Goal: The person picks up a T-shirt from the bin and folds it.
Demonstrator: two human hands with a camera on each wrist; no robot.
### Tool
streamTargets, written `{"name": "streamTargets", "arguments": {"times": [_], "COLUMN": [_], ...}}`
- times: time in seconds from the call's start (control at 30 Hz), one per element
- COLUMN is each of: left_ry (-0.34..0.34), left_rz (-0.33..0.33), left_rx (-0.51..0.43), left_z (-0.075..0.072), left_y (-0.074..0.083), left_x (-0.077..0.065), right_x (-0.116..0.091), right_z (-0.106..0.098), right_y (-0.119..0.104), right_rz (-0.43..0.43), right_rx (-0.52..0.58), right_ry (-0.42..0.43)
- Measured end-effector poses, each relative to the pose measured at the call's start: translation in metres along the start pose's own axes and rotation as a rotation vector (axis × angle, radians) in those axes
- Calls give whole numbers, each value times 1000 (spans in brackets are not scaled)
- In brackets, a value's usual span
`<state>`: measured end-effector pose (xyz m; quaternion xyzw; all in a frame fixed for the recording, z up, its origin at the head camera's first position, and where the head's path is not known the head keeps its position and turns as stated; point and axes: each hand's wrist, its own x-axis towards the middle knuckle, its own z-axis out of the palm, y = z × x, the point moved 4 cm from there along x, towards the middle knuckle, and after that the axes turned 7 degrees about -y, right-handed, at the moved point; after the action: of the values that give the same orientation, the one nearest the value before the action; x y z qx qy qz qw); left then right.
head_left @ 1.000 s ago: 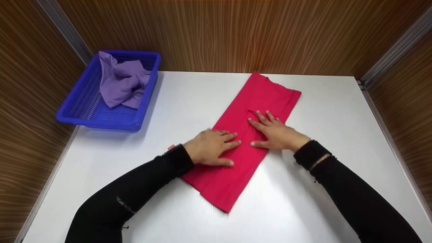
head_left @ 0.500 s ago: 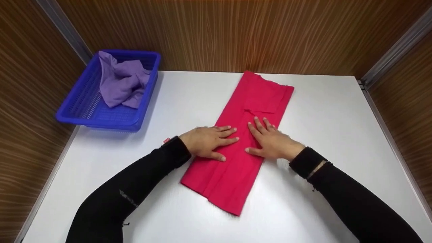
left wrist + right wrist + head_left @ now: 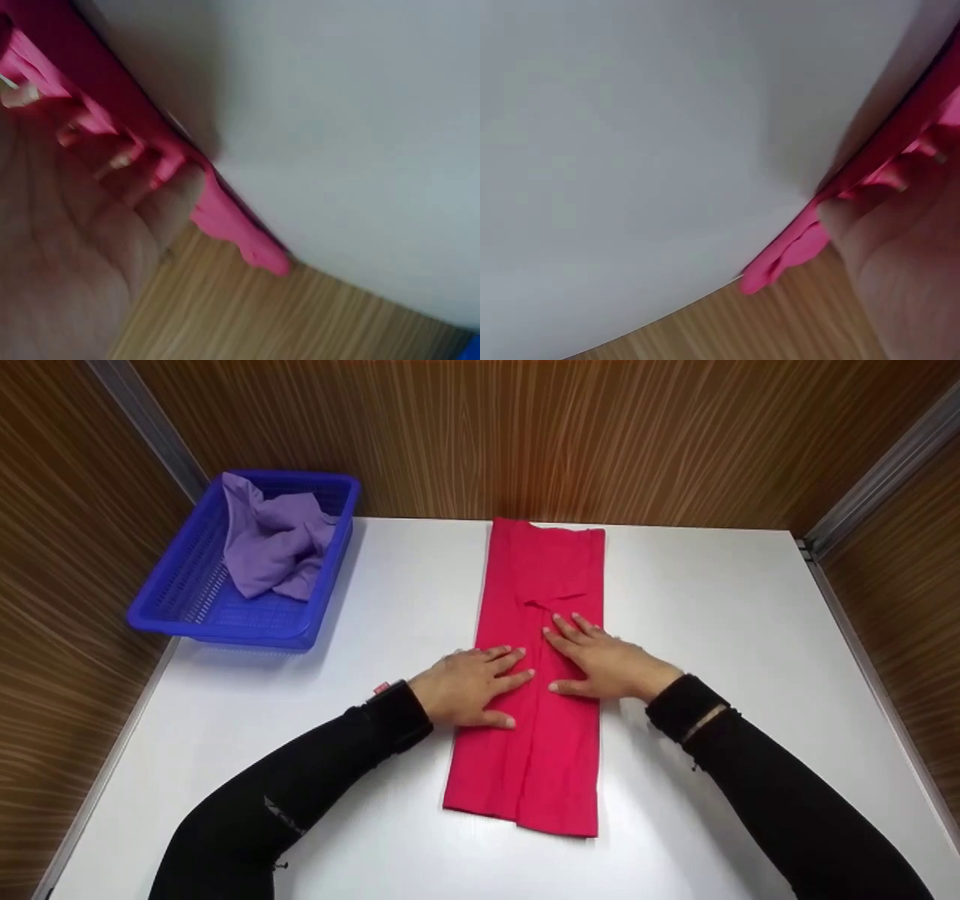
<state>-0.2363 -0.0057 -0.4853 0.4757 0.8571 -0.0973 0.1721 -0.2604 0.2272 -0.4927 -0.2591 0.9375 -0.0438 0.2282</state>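
Note:
A red cloth garment (image 3: 559, 765), folded into a long narrow strip, lies on the white table with its length running away from me. Its exact kind cannot be told. My left hand (image 3: 476, 686) rests flat on its left half, fingers spread. Across from it, my right hand (image 3: 607, 664) lies on the right half, fingers also spread. A small loose flap shows just beyond the right fingertips. The left wrist view has the left hand (image 3: 82, 210) against the pink-looking cloth (image 3: 232, 225); the right wrist view has the right hand (image 3: 907, 232) on the cloth's other edge.
At the back left stands a blue plastic basket (image 3: 217, 634) with a crumpled purple cloth (image 3: 274, 544) inside. Wood-grain panels (image 3: 637, 442) wall in the white table (image 3: 712, 607) at the back and both sides.
The red garment has turned from a slant to nearly straight; its far end swung left and its near end right. Both hands stayed flat on it, shifting slightly.

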Motion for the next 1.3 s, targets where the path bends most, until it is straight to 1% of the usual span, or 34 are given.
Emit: {"name": "streamTargets", "arguments": {"times": [0.13, 0.23, 0.3, 0.4, 0.53, 0.63, 0.7, 0.8, 0.9, 0.97, 1.07, 1.17, 1.3], "left_ry": [-1, -10, -9, 0, 3, -2, -1, 8, 23, 30, 43, 75, 139], "left_rz": [102, 132, 133, 126, 95, 61, 49, 53, 73, 88, 121, 170, 231], "left_rx": [4, -24, -45, -75, -91, -74, -67, -70, -74, -71, -49, -15, 47], "left_z": [3, 7, 10, 9, 8, 8, 8, 9, 9, 10, 11, 13, 20], "left_y": [-19, -26, -26, -21, -16, -19, -22, -25, -26, -28, -30, -32, -33], "left_x": [1, 2, 2, 2, 3, 4, 6, 6, 4, 0, -10, -23, -41], "right_x": [-9, -13, -15, -13, -9, -5, -2, -1, -3, -8, -22, -43, -71], "right_z": [9, 14, 15, 15, 12, 10, 8, 7, 8, 8, 10, 13, 19], "right_y": [-19, -26, -26, -19, -8, -4, -3, -3, -1, 2, 9, 17, 24], "right_rz": [46, 41, 25, -8, -40, -45, -47, -40, -54, -97, -191, -286, -375], "right_rx": [1, -10, -30, -64, -86, -72, -69, -76, -98, -117, -162, -209, -266], "right_ry": [10, 1, 3, 18, 28, 24, 29, 35, 51, 74, 129, 198, 282]}}
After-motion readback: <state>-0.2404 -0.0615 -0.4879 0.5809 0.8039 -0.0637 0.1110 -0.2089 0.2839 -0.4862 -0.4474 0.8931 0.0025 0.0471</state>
